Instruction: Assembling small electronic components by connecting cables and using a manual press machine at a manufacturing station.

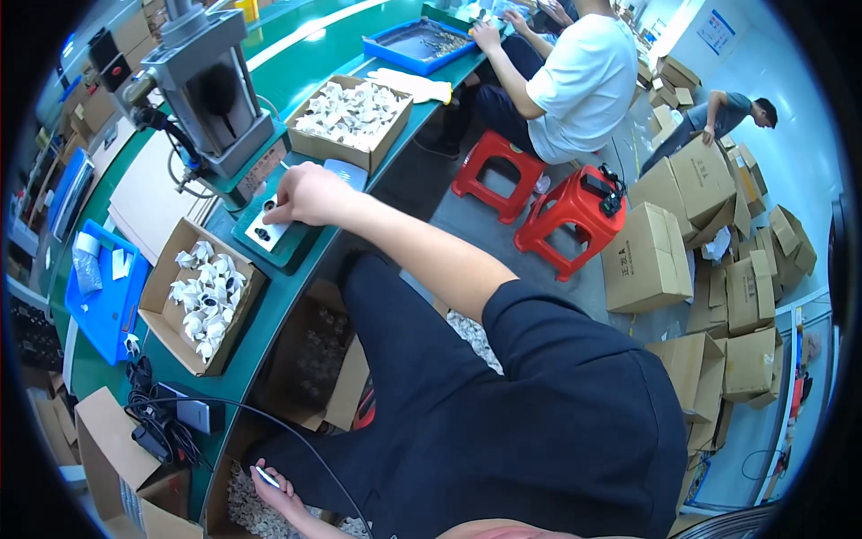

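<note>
Right hand (314, 195) is stretched out to the press fixture, fingers bunched together and curled down at a pale block (260, 237) on a green base (292, 247). Can't tell if it's actually pinching a little part or just touching the block, the fingertips are mostly hidden. The grey press (205, 94) stands on the bench (280, 286) right beside it.

Left hand (280, 494) is way down low near the person's knee, fingers closed around a small white piece (268, 477). Too small to say exactly what it is, but it's slim and sticks out a bit from the grip.

There's an open carton (163, 314) of white parts (211, 292) on the bench just near the block, and a second carton (334, 153) of similar stuff past the right hand. White gloves (409, 84) with a yellow edge lie behind that one, and next to them a blue tray (382, 51) with small bits inside. Another blue tray (101, 316) sits on the far side of the first carton, with a bag in it. A co-worker (588, 85) in a white shirt sits further along the bench, two red stools (575, 220) close by.
</note>
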Tool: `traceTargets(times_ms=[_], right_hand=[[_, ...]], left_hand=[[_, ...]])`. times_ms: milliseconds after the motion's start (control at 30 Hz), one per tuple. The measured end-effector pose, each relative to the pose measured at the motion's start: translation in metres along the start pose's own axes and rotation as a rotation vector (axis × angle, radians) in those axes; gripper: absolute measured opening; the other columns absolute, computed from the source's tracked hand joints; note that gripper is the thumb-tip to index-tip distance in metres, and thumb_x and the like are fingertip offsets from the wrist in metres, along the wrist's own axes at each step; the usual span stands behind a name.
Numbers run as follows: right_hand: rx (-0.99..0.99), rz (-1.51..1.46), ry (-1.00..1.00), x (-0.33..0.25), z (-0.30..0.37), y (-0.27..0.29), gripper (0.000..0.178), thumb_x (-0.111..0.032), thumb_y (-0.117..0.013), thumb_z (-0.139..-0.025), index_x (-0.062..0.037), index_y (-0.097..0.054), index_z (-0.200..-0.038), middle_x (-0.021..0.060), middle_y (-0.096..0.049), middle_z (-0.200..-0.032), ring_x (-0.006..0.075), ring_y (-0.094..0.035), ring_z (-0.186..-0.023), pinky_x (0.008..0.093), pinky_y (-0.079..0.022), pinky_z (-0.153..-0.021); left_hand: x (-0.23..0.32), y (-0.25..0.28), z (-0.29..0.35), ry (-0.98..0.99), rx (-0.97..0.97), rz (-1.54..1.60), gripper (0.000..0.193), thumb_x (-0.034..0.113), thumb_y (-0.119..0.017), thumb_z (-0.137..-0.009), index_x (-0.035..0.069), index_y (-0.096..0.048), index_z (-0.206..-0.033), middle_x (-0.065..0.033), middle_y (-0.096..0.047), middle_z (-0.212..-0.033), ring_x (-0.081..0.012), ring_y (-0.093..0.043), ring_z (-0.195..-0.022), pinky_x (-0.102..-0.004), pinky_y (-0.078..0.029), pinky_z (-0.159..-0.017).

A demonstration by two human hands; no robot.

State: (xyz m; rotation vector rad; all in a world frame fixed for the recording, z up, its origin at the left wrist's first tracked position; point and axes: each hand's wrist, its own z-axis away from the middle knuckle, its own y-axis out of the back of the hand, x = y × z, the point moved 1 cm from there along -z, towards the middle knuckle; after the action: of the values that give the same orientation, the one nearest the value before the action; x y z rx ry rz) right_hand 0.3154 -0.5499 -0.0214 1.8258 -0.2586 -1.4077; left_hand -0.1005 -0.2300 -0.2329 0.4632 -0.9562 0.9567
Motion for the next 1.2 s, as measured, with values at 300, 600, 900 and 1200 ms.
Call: traceTargets(times_ms=[300, 600, 900, 1200], right_hand=[[0.399, 0.731, 0.025, 0.116, -0.058, 0.067, 0.029, -0.019, -0.059, -0.082, -0.0109, -0.070, -0.108, 0.0189, -0.066, -0.104, 0.0342, -0.063, -0.100, 0.0432, -0.047, -0.094], [-0.084, 0.816, -0.124, 0.107, -0.063, 0.083, 0.020, -0.020, -0.063, -0.079, -0.0194, -0.075, -0.095, 0.0151, -0.069, -0.104, 0.0322, -0.057, -0.116, 0.0462, -0.045, -0.097], [0.150, 0.679, -0.177, 0.114, -0.059, 0.066, 0.023, -0.028, -0.066, -0.080, -0.0183, -0.075, -0.099, 0.0113, -0.071, -0.099, 0.0286, -0.064, -0.101, 0.0445, -0.044, -0.095], [0.370, 0.200, 0.094, 0.134, -0.072, 0.080, 0.019, -0.023, -0.066, -0.088, -0.0073, -0.068, -0.099, 0.0092, -0.070, -0.091, 0.0212, -0.067, -0.084, 0.0348, -0.052, -0.077]], left_hand=[[-0.006, 0.016, -0.007, 0.020, -0.122, 0.084, 0.035, 0.040, -0.050, -0.098, 0.009, -0.062, -0.104, 0.0022, -0.055, -0.066, -0.0044, -0.034, -0.035, -0.0187, -0.021, -0.029], [-0.007, 0.011, -0.002, 0.019, -0.090, 0.135, 0.036, 0.040, -0.050, -0.098, 0.006, -0.061, -0.106, 0.0011, -0.055, -0.066, -0.0050, -0.035, -0.035, -0.0198, -0.020, -0.028], [-0.005, 0.010, -0.006, 0.005, -0.121, 0.122, 0.039, 0.040, -0.050, -0.098, 0.004, -0.061, -0.106, 0.0004, -0.056, -0.066, -0.0049, -0.035, -0.035, -0.0200, -0.021, -0.028], [-0.002, 0.002, 0.000, 0.012, -0.092, 0.104, 0.036, 0.038, -0.052, -0.097, 0.004, -0.060, -0.108, 0.0003, -0.055, -0.068, -0.0044, -0.036, -0.037, -0.0186, -0.021, -0.030]])
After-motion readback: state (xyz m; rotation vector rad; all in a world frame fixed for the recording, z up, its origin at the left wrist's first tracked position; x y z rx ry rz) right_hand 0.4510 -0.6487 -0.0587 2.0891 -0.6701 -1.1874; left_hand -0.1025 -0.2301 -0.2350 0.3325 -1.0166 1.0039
